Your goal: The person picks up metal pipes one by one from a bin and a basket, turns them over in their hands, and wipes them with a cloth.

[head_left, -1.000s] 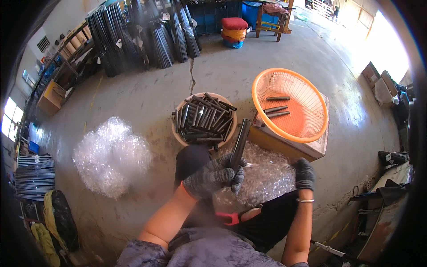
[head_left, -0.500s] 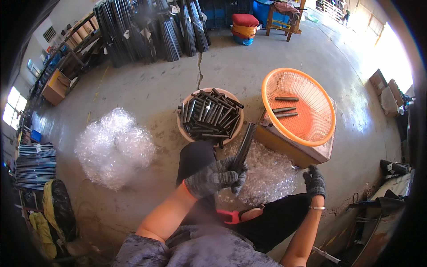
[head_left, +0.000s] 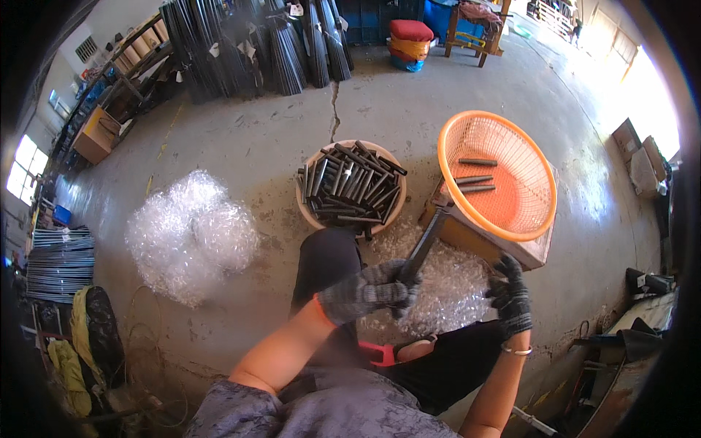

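My left hand (head_left: 365, 292), in a grey knitted glove, is closed around a dark tube (head_left: 426, 242). The tube slants up and to the right, its far end near the orange basket's stand. My right hand (head_left: 511, 298), gloved alike, is raised over my right knee with fingers apart and nothing visible in it. Ahead of my left knee, a pale round basin (head_left: 301, 206) holds a heap of short black tubes (head_left: 354, 186). Inside the tilted orange mesh basket (head_left: 540, 150) lie three dark tubes (head_left: 476, 189).
A wooden box (head_left: 467, 237) supports the basket. Clear plastic shavings (head_left: 456, 292) are spread below it, and a larger pile of clear shavings (head_left: 190, 241) sits to the left. Long dark rods (head_left: 285, 55) stand at the back, near a red-topped stool (head_left: 410, 33).
My right hand has risen slightly and its fingers have spread. The tube in my left hand has tilted further to the right. The whole view has shifted a little.
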Demonstrator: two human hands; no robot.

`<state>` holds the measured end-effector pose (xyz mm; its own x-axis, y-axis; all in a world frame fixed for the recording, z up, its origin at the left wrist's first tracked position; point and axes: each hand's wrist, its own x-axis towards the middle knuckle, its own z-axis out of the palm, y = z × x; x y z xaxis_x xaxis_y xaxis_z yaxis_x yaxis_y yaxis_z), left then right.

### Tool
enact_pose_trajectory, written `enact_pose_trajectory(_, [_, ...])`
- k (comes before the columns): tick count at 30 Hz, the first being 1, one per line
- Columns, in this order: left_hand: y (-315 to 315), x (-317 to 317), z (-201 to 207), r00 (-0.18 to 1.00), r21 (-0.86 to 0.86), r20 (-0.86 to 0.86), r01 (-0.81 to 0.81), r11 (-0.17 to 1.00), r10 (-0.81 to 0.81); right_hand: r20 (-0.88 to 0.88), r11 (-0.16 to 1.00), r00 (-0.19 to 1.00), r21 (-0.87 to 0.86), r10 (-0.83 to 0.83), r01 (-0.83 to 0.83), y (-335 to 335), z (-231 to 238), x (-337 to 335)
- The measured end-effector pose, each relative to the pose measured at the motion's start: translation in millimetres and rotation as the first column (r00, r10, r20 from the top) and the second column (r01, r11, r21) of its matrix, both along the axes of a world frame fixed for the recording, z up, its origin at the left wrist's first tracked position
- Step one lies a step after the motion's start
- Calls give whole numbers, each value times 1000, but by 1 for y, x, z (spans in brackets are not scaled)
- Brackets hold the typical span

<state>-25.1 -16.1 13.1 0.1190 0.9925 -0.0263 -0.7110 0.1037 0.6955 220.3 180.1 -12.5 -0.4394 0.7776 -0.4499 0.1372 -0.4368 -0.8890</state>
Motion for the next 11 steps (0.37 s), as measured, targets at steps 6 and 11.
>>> enact_pose_trajectory(6, [11,10,8,997,90,-58,48,995,-42,-421,970,886,-57,192,-237,-28,-42,-11])
enact_pose_trajectory(11, [-9,-11,-5,999,29,-43,-5,1000,6,419,860,908,467,-8,-208,66,-131,63])
